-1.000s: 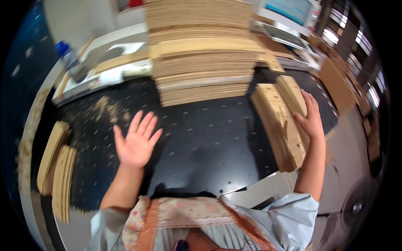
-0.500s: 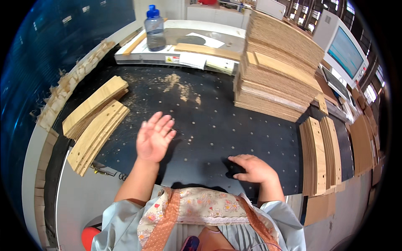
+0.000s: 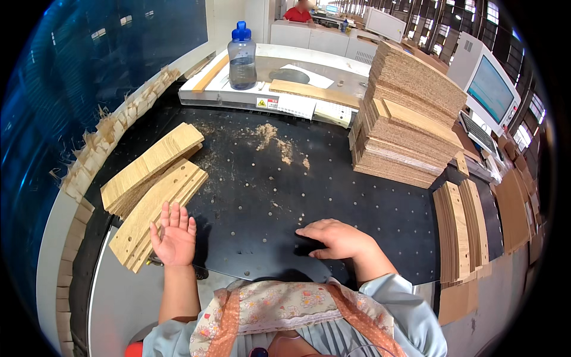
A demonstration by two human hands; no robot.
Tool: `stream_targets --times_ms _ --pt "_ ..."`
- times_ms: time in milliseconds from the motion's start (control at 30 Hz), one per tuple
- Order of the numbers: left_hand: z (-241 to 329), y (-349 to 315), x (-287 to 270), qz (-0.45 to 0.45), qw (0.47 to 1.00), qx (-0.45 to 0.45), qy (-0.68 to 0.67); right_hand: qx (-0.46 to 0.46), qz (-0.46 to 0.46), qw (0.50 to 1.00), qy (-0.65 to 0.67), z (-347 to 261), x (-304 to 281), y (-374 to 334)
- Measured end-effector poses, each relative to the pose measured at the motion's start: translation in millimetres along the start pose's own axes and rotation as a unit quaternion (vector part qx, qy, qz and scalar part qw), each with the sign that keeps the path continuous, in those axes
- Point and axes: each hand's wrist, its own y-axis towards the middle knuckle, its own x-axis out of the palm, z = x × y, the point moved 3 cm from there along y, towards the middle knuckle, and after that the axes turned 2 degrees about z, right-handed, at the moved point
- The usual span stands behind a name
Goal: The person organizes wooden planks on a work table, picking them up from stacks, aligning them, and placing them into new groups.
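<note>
My left hand (image 3: 175,238) is palm up with its fingers stretched out, holding nothing. It hovers by the near end of a stack of curved wooden boards with drilled holes (image 3: 156,208); whether it touches them I cannot tell. Behind these lies another stack of curved boards (image 3: 151,168). My right hand (image 3: 339,241) is palm down over the black table (image 3: 357,208), fingers extended and nothing in its grasp. Small holes dot the tabletop, and loose sawdust (image 3: 279,144) is scattered toward its far side.
A tall pile of chipboard pieces (image 3: 410,119) stands at the back right, beside a monitor (image 3: 492,77) and keyboard (image 3: 477,132). Two drilled board stacks (image 3: 455,232) stand at the right edge. A blue-capped bottle (image 3: 242,65) rests on the white ledge. Far back sits a person in red (image 3: 298,13).
My left hand has moved left and nearer, from over the table to beside the drilled boards. My right hand has shifted slightly left. The view has tilted up a little.
</note>
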Motion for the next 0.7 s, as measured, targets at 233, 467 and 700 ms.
stream_targets --times_ms 233,467,700 --pt "21 0 -21 0.03 0.999 0.034 -0.022 0.019 -0.01 1.0 0.003 -9 4 15" --pt "24 0 -25 0.046 0.988 0.119 0.086 0.07 0.063 0.996 -0.001 -6 -4 -8" --pt "57 -32 7 -0.045 0.922 0.225 0.312 0.116 0.203 0.972 0.006 3 14 -28"
